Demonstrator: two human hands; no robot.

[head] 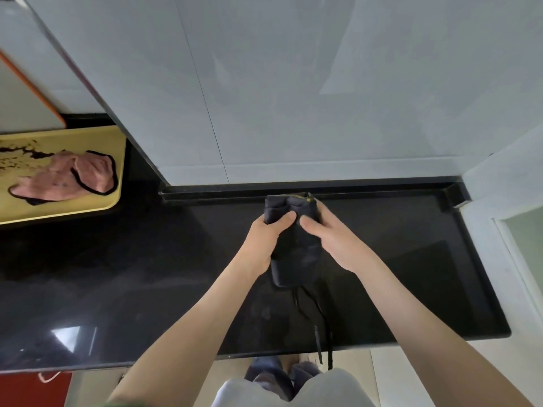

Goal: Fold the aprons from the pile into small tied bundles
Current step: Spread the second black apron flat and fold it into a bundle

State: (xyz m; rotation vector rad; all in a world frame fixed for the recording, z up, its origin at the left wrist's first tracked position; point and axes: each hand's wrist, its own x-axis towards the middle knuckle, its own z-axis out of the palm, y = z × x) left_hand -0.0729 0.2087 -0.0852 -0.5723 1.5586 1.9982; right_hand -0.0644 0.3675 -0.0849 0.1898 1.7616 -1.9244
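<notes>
Both hands are gripping the dark apron [293, 259], which is lying as a narrow folded strip on the black countertop [147, 274]. The left hand [264, 239] is holding the strip's left edge, with the thumb lying across the top of the fabric and the fingers curled underneath. The right hand [332, 239] is holding the right edge in the same manner, with its thumb pointing toward the left thumb; the two thumbs are sitting just apart. Beyond the thumbs, the far end of the strip is bunching into a thick roll. Between the wrists, the near end of the strip is lying flat on the countertop.

The apron strings [318, 333] are trailing from the near end toward the person, between the forearms, and are hanging over the counter edge.

Well to the left of the left hand, a yellow tray [88, 207] is resting on the countertop and is carrying a crumpled pink cloth [67, 177] with black edging. Beyond both hands, a white tiled wall [293, 98] is rising from the back of the counter.
</notes>
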